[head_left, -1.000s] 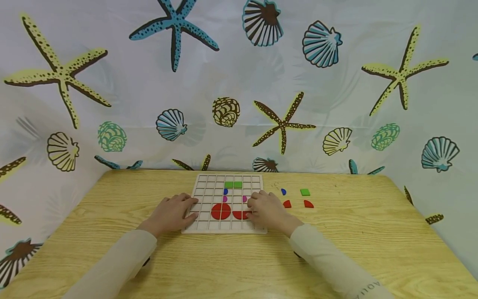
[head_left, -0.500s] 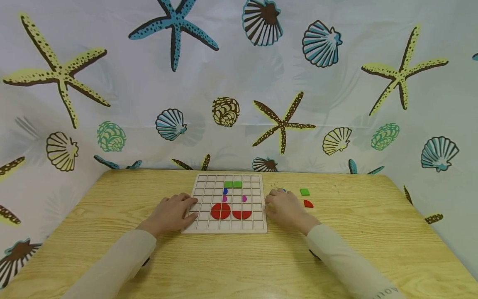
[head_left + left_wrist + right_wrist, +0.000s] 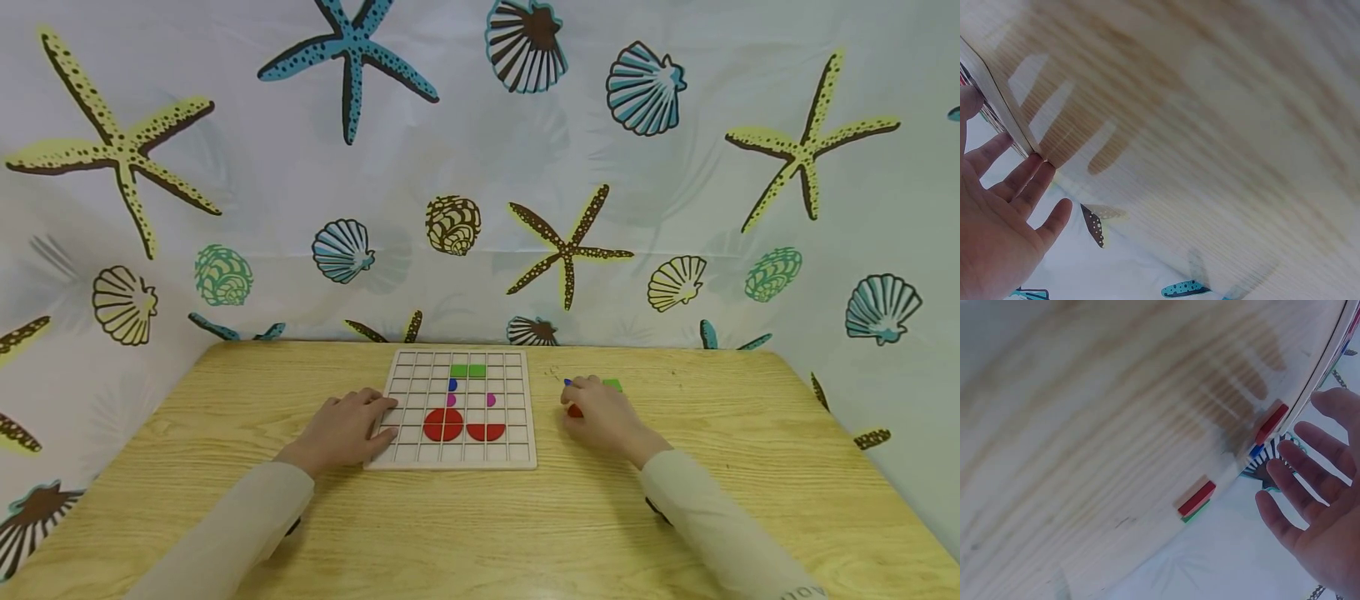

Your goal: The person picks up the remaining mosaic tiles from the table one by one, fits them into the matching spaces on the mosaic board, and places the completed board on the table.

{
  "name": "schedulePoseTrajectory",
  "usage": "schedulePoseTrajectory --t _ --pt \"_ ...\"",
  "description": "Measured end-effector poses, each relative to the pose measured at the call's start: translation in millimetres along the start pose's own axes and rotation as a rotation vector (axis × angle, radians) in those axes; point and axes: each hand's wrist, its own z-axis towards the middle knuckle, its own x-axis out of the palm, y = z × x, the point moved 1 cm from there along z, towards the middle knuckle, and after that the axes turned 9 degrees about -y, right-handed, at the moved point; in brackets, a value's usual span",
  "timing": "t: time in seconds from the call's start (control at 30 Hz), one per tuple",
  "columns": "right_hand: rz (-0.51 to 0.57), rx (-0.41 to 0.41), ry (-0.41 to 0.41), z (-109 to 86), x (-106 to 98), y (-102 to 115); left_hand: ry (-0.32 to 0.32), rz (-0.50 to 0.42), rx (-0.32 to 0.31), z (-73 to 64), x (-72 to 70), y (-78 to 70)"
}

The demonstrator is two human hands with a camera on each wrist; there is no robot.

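With left hand, unclenched, fingers extended, touches left edge of gridded board on table. With right hand, fingers parted and grasping nothing, reaches to red piece right of board. Farther back, notes blue piece, green tile, then shell-patterned cloth.

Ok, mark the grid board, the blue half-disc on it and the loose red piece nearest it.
Grid board (image 3: 450, 452): head view, bare cell in its near row.
Blue half-disc (image 3: 453, 385): head view, middle of its face.
Loose red piece (image 3: 1272, 424): right wrist view, middle of its visible side.

A pale backdrop (starfish, seashells) stands behind the wood-grain table.
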Motion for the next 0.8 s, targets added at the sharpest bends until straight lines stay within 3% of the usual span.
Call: schedulePoseTrajectory --t 0.8 --pt "-0.045 0.051 0.093 -4.2 0.6 -14.8 -0.013 -0.020 0.018 -2.6 -2.2 -0.9"
